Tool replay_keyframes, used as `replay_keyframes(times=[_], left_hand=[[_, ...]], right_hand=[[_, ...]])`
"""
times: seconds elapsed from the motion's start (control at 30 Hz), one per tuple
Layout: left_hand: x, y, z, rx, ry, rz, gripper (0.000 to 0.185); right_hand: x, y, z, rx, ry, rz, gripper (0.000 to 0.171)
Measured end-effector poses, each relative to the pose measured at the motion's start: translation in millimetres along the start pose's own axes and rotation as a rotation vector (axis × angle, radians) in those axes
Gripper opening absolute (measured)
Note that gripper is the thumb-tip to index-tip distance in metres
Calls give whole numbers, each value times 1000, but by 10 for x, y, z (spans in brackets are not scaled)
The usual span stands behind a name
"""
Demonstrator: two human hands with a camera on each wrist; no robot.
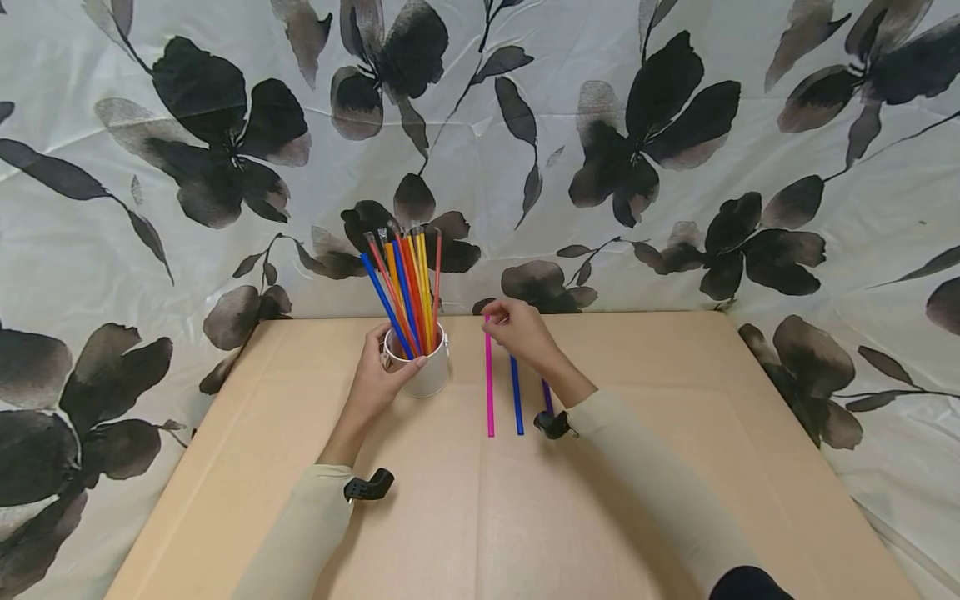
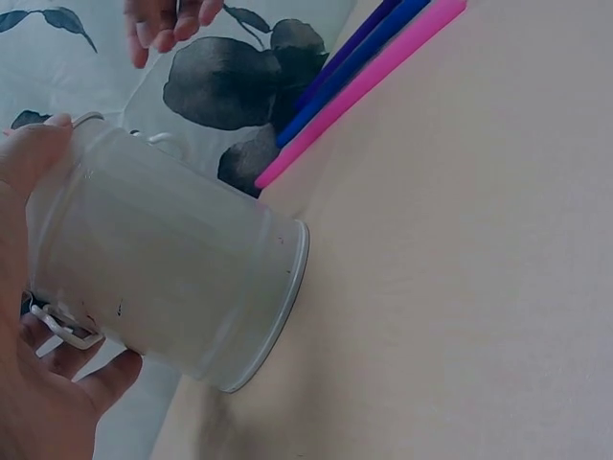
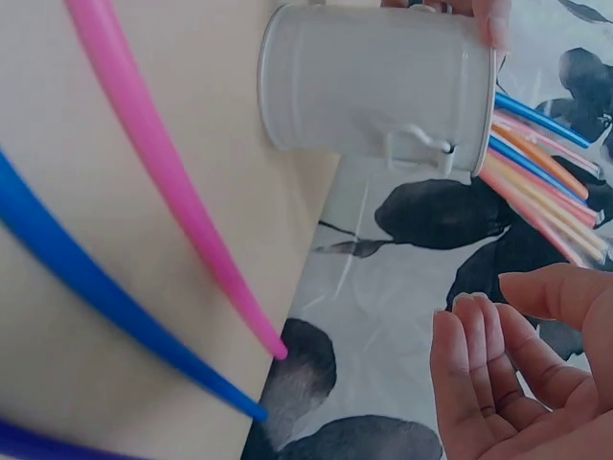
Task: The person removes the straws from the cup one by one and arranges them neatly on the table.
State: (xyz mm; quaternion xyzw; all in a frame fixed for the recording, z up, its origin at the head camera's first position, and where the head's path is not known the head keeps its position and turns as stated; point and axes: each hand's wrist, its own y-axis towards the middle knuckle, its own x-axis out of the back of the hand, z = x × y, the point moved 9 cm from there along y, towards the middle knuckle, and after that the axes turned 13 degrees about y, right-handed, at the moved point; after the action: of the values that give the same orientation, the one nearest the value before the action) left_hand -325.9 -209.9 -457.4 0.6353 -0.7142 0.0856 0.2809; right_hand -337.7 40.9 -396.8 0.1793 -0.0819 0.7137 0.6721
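Observation:
A white cup (image 1: 426,372) full of several coloured straws (image 1: 406,283) stands on the tan table (image 1: 615,508). My left hand (image 1: 381,367) grips the cup round its side; the left wrist view shows the cup (image 2: 172,278) between thumb and fingers. To its right a pink straw (image 1: 489,392), a blue straw (image 1: 517,400) and a purple straw (image 1: 547,396) lie side by side. My right hand (image 1: 517,329) hovers at the far end of the pink straw. In the right wrist view the right hand (image 3: 508,364) has loosely curled fingers and holds nothing, clear of the pink straw (image 3: 163,182).
A white sheet with black flowers (image 1: 675,125) hangs behind the table and drapes down both sides. The table's far edge runs just behind the cup. Bare tan surface lies in front of the straws and to the right.

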Motion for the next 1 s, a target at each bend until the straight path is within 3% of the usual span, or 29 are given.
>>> replay_keyframes(times=[0.3,0.57,1.0], left_hand=[[13,13,-18,-2,33,-1,86],[88,-85,-364,22,-17,38,82],[83,-85,-401,9,-55,56,81]], right_hand=[[-179,52,136,26,46,20,22],[-369,86,278,90,92,74,22],[-723,157,421,155,143,142,25]])
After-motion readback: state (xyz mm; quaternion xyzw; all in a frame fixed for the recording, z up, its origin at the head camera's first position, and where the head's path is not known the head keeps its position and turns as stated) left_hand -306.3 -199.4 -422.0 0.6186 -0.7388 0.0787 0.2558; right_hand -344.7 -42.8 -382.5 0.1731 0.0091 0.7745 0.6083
